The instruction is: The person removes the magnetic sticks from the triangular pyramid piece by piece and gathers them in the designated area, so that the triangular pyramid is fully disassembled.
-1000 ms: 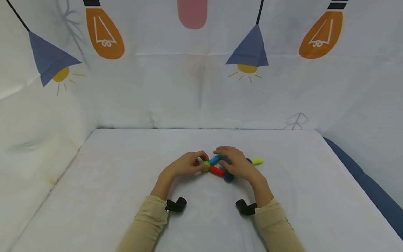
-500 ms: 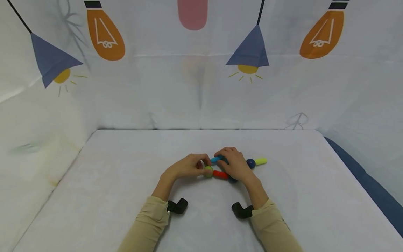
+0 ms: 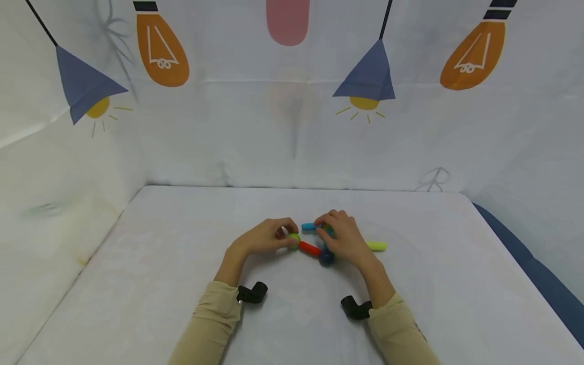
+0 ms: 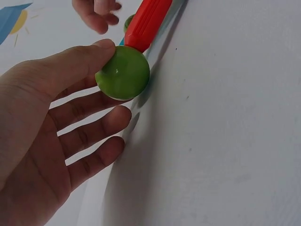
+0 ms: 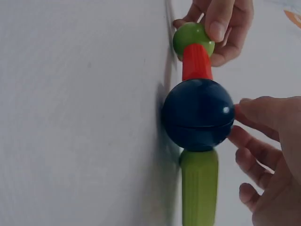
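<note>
My left hand point(image 3: 266, 237) pinches a green ball point(image 4: 123, 73) of a ball-and-stick building toy between thumb and fingers. From that ball a red stick point(image 3: 309, 249) runs to a dark blue ball point(image 5: 197, 114), which also joins a yellow-green stick point(image 5: 200, 188). My right hand point(image 3: 343, 235) curls over the back of the toy, thumb and forefinger around a second green ball point(image 3: 328, 229), mostly covered by the hand. A light blue stick point(image 3: 309, 227) points left from there, its end apart from the left hand's ball. Another yellow-green stick point(image 3: 377, 246) shows beyond the right hand.
The toy lies on a white table point(image 3: 159, 274). White sheeting point(image 3: 228, 126) printed with lamps and bulbs stands behind and at the sides. Each wrist carries a black camera mount point(image 3: 252, 293). Dark blue cloth point(image 3: 524, 248) shows past the table's right edge.
The light blue stick's left end, at the left hand's green ball earlier, now stands apart behind it. The rear blue ball by the right-hand stick has become hidden behind the right hand.
</note>
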`<state>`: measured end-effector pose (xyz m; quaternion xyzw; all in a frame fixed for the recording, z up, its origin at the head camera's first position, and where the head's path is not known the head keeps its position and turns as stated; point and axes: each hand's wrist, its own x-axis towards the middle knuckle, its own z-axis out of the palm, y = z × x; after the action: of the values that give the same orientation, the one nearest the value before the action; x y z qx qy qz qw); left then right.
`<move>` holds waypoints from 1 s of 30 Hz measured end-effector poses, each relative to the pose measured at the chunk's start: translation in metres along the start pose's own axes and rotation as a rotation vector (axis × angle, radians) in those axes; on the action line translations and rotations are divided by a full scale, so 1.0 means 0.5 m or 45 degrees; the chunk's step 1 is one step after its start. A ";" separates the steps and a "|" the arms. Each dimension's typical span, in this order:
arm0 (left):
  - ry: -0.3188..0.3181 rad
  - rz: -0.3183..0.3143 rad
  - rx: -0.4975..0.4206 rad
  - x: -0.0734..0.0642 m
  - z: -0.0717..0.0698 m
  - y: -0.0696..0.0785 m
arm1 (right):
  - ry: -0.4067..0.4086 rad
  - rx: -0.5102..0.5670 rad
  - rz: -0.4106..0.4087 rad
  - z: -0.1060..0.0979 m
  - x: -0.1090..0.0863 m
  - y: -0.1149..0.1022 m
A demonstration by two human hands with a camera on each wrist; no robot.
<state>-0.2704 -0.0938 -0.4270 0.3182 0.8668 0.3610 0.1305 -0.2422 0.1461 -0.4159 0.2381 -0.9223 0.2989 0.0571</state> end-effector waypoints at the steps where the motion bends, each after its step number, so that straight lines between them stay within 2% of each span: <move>1: 0.003 0.001 0.003 -0.001 -0.002 -0.002 | -0.045 0.008 -0.006 -0.001 -0.001 -0.005; 6: 0.007 0.006 0.005 -0.004 -0.007 -0.007 | -0.339 0.031 -0.027 0.003 -0.004 -0.023; 8: 0.001 0.010 0.003 -0.004 -0.007 -0.007 | -0.394 0.001 -0.042 0.010 -0.003 -0.024; 12: -0.024 0.016 -0.019 -0.005 -0.005 -0.008 | -0.391 -0.057 -0.041 0.020 -0.001 -0.023; 16: -0.034 0.034 -0.007 -0.006 -0.006 -0.009 | -0.382 -0.050 -0.061 0.020 -0.002 -0.022; 19: -0.032 0.010 0.016 -0.005 -0.011 -0.012 | -0.377 -0.044 -0.093 0.017 -0.004 -0.020; 22: 0.025 -0.067 0.018 -0.006 -0.020 -0.021 | -0.380 -0.031 -0.117 0.015 -0.005 -0.018; 25: 0.121 -0.157 0.012 -0.006 -0.032 -0.034 | -0.386 -0.021 -0.127 0.016 -0.005 -0.018; 27: 0.172 -0.179 0.019 -0.002 -0.037 -0.043 | -0.384 -0.027 -0.128 0.018 -0.004 -0.018; 30: 0.228 -0.169 0.052 0.013 -0.041 -0.054 | -0.382 -0.039 -0.114 0.022 -0.002 -0.020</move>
<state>-0.2971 -0.1153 -0.4318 0.2292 0.9013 0.3609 0.0695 -0.2360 0.1332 -0.4199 0.3202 -0.9134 0.2431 -0.0645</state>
